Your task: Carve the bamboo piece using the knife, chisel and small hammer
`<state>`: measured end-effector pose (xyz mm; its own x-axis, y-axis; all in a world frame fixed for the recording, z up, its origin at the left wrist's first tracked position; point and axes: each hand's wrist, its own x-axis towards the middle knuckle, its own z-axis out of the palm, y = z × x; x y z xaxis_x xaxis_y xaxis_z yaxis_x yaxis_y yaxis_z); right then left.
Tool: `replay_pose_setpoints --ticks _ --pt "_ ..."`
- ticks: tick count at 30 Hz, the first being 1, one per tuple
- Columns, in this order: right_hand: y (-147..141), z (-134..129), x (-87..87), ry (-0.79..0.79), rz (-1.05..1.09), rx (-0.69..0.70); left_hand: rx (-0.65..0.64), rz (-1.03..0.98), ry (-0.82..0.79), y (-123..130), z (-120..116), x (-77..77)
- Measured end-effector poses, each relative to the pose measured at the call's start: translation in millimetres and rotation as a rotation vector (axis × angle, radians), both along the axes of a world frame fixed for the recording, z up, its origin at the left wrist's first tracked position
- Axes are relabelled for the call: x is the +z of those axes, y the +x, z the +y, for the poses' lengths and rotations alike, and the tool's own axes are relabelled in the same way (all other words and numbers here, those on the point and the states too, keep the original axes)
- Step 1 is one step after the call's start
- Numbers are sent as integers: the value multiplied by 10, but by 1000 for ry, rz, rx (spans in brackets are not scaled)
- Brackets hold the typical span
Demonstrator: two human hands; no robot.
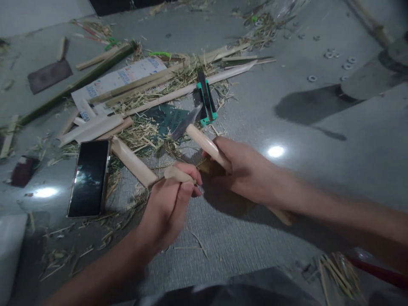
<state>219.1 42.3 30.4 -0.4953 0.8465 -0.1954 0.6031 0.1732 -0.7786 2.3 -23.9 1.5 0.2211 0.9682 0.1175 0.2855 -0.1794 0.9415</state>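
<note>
My right hand [245, 170] is wrapped round the wooden handle of a hammer [207, 144]. The hammer's dark metal head points up and left, just beside a teal and black cutter [207, 102]. My left hand [170, 199] pinches a short pale piece of wood [179, 174] between thumb and fingers; the tip at the fingertips is too small to make out. Touching or close behind my left hand lies a split bamboo piece [135, 163]. A black phone [89, 178] rests on the table to the left of it.
Bamboo strips [188, 91] and shavings [140, 131] spread across the grey table [255, 114] beyond my hands. Several washers [347, 66] lie at the back right, near a grey cylindrical object [372, 78]. Sandpaper [50, 76] and a long green bamboo stick [79, 85] are at the left.
</note>
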Motion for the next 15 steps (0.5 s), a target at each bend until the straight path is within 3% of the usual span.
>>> replay_pose_setpoints --ticks 8,12,15 --pt "43 15 -22 32 36 -12 -5 -26 25 -2 14 -2" --pt "73 106 -6 -65 103 -160 45 -32 249 -31 9 -2" --pt "70 132 -7 -148 184 -291 -7 -32 386 -22 -68 91"
